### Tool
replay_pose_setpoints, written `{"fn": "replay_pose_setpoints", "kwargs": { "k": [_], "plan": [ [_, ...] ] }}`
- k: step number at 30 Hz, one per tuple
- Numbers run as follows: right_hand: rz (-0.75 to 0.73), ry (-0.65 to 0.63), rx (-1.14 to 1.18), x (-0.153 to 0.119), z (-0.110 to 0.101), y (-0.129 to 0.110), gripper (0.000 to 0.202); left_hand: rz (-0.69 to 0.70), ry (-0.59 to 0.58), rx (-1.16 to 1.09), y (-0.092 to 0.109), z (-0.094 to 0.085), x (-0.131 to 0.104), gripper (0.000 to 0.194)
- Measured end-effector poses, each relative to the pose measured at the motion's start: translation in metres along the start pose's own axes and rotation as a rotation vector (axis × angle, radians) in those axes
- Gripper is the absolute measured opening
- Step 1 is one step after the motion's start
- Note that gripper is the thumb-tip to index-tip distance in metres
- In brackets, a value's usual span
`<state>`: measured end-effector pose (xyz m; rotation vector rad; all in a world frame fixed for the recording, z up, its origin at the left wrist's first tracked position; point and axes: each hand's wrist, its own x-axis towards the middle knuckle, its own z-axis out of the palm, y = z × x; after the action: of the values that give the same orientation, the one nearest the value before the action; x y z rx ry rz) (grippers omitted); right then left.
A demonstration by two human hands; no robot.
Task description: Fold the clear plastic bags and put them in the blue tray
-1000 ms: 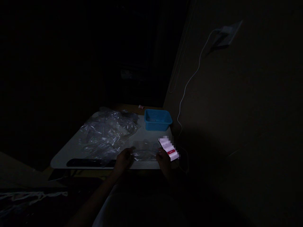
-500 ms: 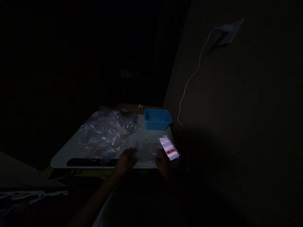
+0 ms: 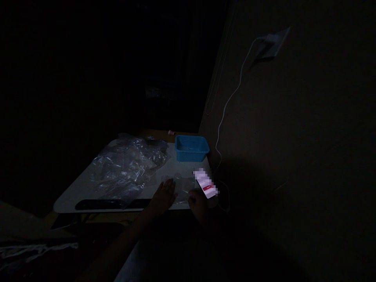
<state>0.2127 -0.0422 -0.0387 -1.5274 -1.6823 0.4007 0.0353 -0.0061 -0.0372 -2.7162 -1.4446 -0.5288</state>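
Observation:
A flat clear plastic bag (image 3: 182, 191) lies near the front edge of the white table. Over its left side my left hand (image 3: 164, 196) rests flat, fingers stretched out and slightly apart. My right hand (image 3: 198, 203) is closed at the bag's right edge, the thumb and curled fingers pinching it. A lit phone (image 3: 206, 185) lies just beyond my right hand. To the left of my hands spreads a large crumpled heap of clear plastic bags (image 3: 126, 166).
A blue plastic basket (image 3: 190, 156) stands at the back right of the white table (image 3: 73, 192). Behind it is a small pinkish-white object (image 3: 171, 133). A white cable (image 3: 225, 109) hangs from a wall socket (image 3: 272, 43). The room is very dark.
My left hand has gone from curled at the bag's left edge to flat on the bag, fingers extended. The right hand stays at the right edge. The view has shifted slightly.

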Motion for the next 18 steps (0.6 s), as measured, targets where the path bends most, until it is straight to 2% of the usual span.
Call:
{"fn": "replay_pose_setpoints", "kwargs": {
  "k": [5,12,14,18],
  "plan": [
    [-0.041,-0.022,-0.073,0.003,-0.004,-0.001,0.029,-0.056,0.001,0.05,-0.002,-0.005,-0.001,0.048],
    [-0.039,-0.016,-0.228,0.028,-0.005,-0.009,0.032,-0.085,-0.029,0.101,-0.011,-0.009,0.012,0.049],
    [-0.106,-0.048,-0.294,0.031,-0.002,-0.017,0.037,-0.088,-0.027,0.128,-0.012,-0.009,0.013,0.049],
    [-0.325,-0.204,-0.436,0.022,0.007,-0.037,0.046,-0.086,-0.052,0.202,-0.011,-0.009,0.012,0.05]
  ]
}}
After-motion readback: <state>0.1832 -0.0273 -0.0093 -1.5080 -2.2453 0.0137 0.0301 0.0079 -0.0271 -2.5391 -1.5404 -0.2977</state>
